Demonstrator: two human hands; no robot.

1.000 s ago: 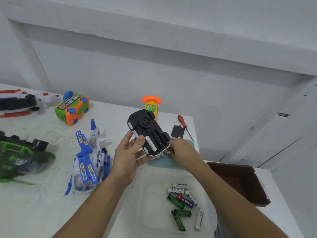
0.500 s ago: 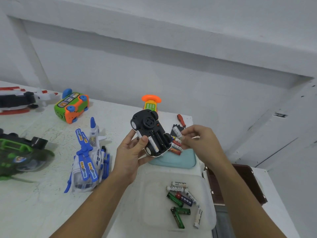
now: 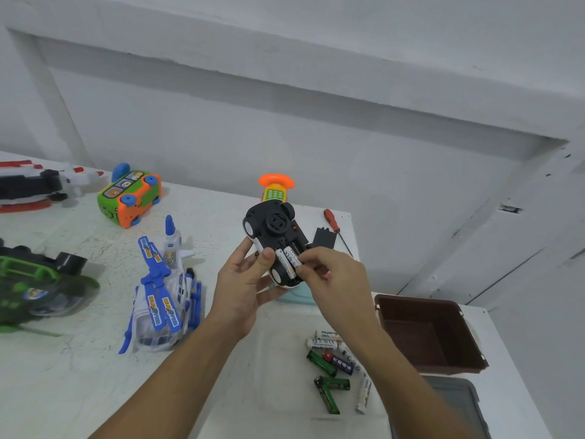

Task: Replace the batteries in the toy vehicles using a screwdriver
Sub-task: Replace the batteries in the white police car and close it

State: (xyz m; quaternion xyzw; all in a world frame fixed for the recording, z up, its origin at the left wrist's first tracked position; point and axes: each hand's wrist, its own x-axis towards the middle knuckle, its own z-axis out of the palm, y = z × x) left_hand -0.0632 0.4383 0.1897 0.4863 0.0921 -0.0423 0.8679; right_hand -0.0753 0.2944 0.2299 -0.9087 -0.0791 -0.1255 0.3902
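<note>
My left hand [image 3: 245, 285] grips a black-bottomed toy car [image 3: 272, 229], held upside down above the table with its battery bay open. One white battery [image 3: 281, 261] lies in the bay. My right hand [image 3: 329, 274] pinches a second white battery [image 3: 292, 259] and holds it down in the bay beside the first. The black battery cover [image 3: 324, 238] lies on the table behind the car. Further back lies a red-handled screwdriver [image 3: 335, 226]. Loose batteries [image 3: 335, 365], white, green and dark, sit in a clear tray [image 3: 278, 375] in front.
A blue-and-white toy helicopter [image 3: 164, 289] lies left of my hands. Further left are a green-and-black toy [image 3: 34, 286], an orange-green toy bus [image 3: 129, 194] and a white-red toy [image 3: 38, 185]. An orange toy phone [image 3: 275, 186] stands behind. A brown bin [image 3: 430, 334] sits right.
My right hand picked a white battery from behind the car, brought it over, and now holds it in the open bay. My left hand kept holding the car.
</note>
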